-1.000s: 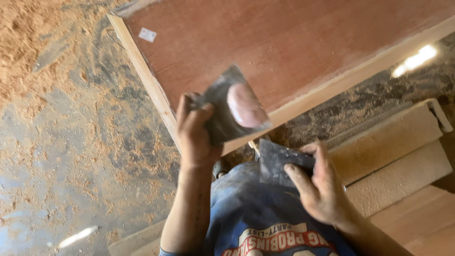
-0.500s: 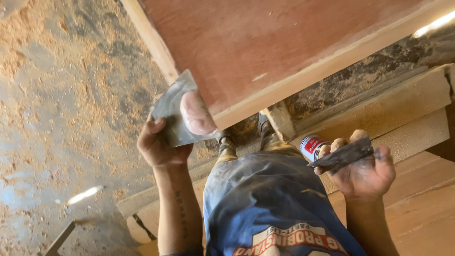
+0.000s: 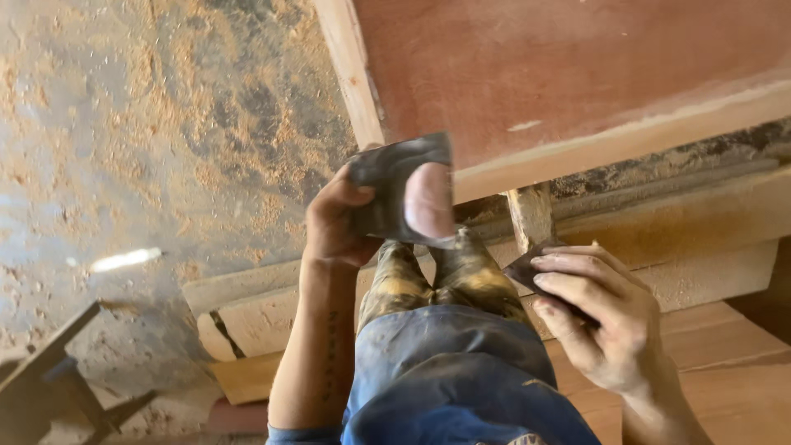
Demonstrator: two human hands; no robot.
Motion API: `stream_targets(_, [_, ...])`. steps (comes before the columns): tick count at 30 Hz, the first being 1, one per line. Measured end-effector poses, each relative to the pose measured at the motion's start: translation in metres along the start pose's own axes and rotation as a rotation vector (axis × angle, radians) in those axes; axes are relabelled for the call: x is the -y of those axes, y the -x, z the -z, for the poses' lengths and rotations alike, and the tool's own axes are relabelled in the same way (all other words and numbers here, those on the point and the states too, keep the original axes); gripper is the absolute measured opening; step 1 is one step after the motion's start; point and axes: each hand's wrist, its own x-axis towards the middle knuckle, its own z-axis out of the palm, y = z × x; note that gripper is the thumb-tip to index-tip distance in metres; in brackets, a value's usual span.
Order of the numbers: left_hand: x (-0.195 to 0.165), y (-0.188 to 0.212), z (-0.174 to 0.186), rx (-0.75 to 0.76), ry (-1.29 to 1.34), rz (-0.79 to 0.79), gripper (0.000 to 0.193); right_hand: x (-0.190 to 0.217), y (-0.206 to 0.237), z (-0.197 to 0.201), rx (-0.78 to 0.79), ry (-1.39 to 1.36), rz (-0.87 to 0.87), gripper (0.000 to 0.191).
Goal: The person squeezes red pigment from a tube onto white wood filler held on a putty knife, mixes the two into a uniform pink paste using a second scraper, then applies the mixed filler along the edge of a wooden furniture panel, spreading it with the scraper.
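The left hand (image 3: 342, 218) is raised at the centre of the frame, its forearm rising bare from the lower edge — fingers curled behind, thumb pressed forward in a pinch on something flat and dark. The right hand (image 3: 597, 317) is held lower, at the lower right, back turned to the camera; its fingers (image 3: 568, 268) are laid straight and close together — pointed toward the left, closed over something dark.

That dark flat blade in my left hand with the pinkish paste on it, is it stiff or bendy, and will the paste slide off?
The blade looks thin and flat, so probably slightly springy. The pinkish paste sits as a clinging blob, likely sticky. The left hand grips one edge alone, so it seems light.
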Motion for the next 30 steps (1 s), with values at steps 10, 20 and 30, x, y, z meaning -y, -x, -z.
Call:
stream_targets(10, [-0.003, -0.044, -0.049, -0.008, -0.261, 0.236, 0.045, 0.010, -0.082, 0.020, 0.093, 0.363, 0.309, 0.019])
stream_targets(20, [-0.027, -0.066, -0.025, 0.025, -0.281, 0.350, 0.035, 0.040, -0.081, -0.039, 0.064, 0.344, -0.054, 0.016])
stream_targets(30, [-0.131, -0.086, 0.093, 0.214, -0.276, 0.337, 0.047, 0.045, -0.047, -0.199, -0.270, -0.231, -0.748, 0.014])
